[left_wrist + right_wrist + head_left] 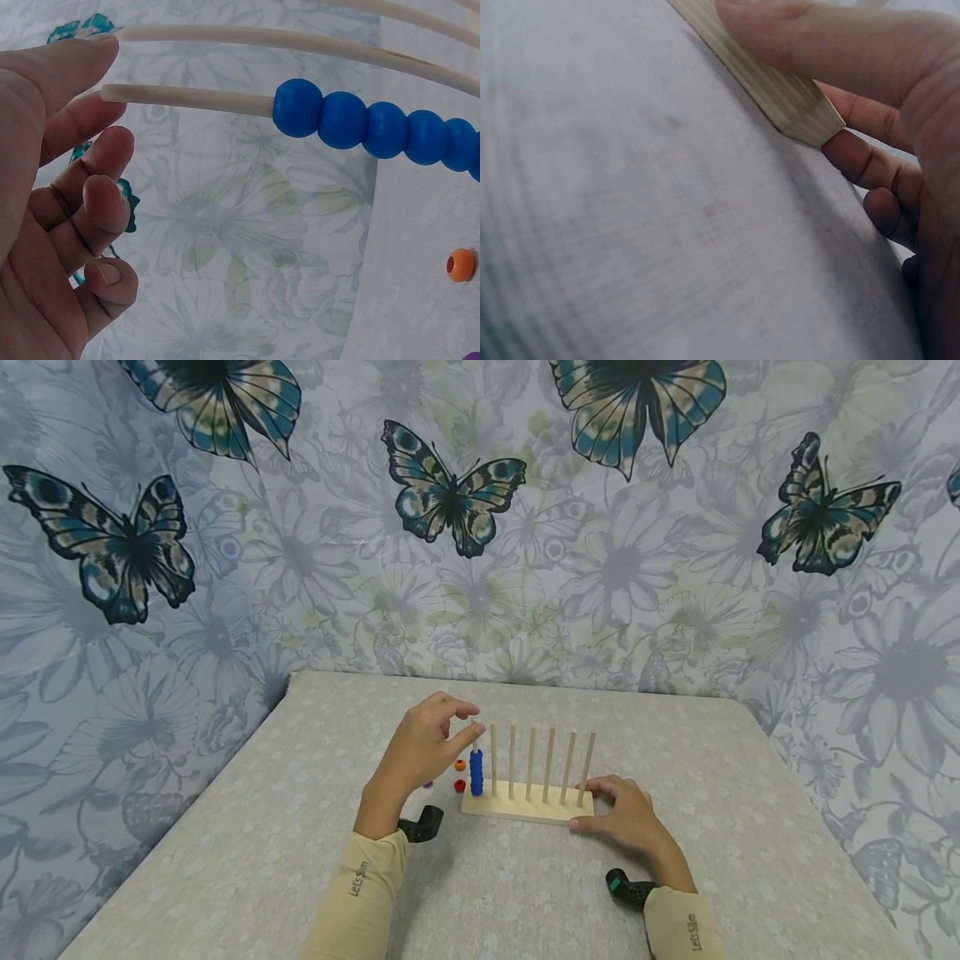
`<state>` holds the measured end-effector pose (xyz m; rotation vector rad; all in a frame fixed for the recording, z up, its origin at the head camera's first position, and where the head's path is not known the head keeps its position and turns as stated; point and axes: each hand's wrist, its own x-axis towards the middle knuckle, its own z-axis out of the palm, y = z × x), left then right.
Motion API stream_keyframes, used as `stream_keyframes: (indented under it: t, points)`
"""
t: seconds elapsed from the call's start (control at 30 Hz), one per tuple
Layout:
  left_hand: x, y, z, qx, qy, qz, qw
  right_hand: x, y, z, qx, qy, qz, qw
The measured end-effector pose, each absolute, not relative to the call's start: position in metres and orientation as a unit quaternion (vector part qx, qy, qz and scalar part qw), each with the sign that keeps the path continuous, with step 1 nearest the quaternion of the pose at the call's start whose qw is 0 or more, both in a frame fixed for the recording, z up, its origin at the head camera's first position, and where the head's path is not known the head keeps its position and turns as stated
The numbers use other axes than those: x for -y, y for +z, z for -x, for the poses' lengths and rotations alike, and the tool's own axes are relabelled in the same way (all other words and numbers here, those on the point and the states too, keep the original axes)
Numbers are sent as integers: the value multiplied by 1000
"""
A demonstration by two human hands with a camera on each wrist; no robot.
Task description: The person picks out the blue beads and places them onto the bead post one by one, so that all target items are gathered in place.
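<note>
A pale wooden peg board (pixel 528 806) with several upright pegs stands on the table. Its leftmost peg carries a stack of blue beads (pixel 476 772), and bare peg shows above them. My left hand (pixel 429 739) is at the top of that peg. In the left wrist view, the thumb (pixel 94 56) and index finger are apart with no bead between them; the peg's tip (pixel 112 93) is at the index fingertip. My right hand (pixel 626 814) grips the board's right end, thumb in front and fingers behind. In the right wrist view, the board's corner (pixel 810 116) lies between thumb and fingers.
Left of the board lie an orange bead (pixel 460 765), a red bead (pixel 460 786) and a purple bead (pixel 428 784), partly hidden by my left hand. A patterned cloth covers the table (pixel 300 735). Behind it hangs a butterfly-print backdrop (pixel 480 602).
</note>
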<state>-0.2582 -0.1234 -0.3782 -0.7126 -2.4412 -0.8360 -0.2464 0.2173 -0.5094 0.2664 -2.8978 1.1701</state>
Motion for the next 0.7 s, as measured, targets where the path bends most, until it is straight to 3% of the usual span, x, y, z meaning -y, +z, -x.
stream_keyframes:
  t: [0.33,0.7]
  points:
    - [131,-371,249,868,-326,248,281,-216,-510,245,923,376,-80,-1]
    - [151,-375,239,881,-307,216,288,-217,-507,244,924,375,-81,-4]
